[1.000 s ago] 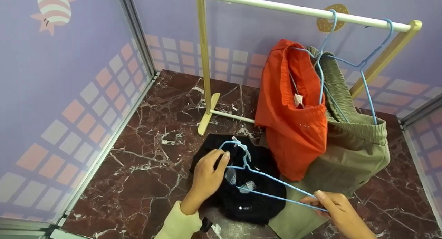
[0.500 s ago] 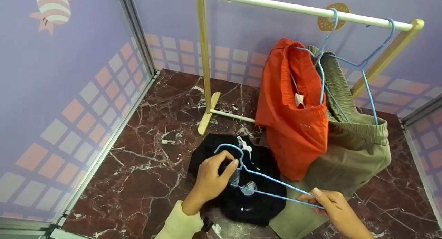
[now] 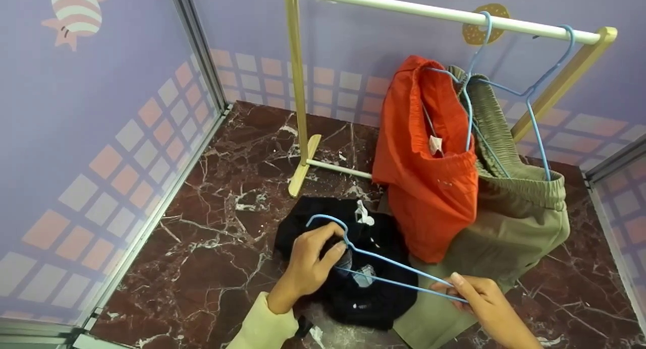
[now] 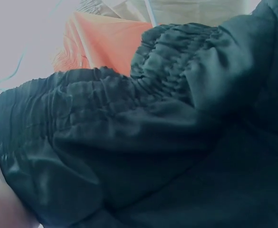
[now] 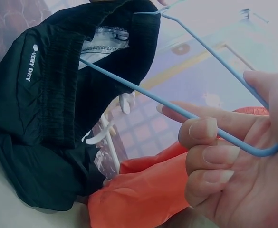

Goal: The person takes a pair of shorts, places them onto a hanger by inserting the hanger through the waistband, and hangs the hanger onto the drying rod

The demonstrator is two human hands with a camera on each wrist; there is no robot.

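My left hand [image 3: 310, 260] pinches the gathered waistband of black pants [image 3: 371, 308], which hang bunched over the floor with the waist opening upward. A white drawstring [image 3: 363, 214] lies at their far side. My right hand [image 3: 487, 301] holds one end of a blue wire hanger [image 3: 393, 262] between thumb and fingers. The hanger's other end sits inside the waistband, hidden behind my left fingers, and its hook points left. In the right wrist view the fingers [image 5: 210, 154] curl around the hanger's lower bar. Dark gathered fabric [image 4: 177, 142] fills most of the left wrist view.
A rack with a white rail [image 3: 383, 5] and wooden posts [image 3: 299, 86] stands against the patterned wall. Red pants [image 3: 429, 197] and khaki pants [image 3: 525, 223] hang on its right side from blue hangers. Below is a dark red marbled floor [image 3: 202, 253].
The blue hanger has slid left, its hook now farther over my left hand. My right hand has moved slightly left with it, while the left hand has shifted a little right, still gripping the waistband.
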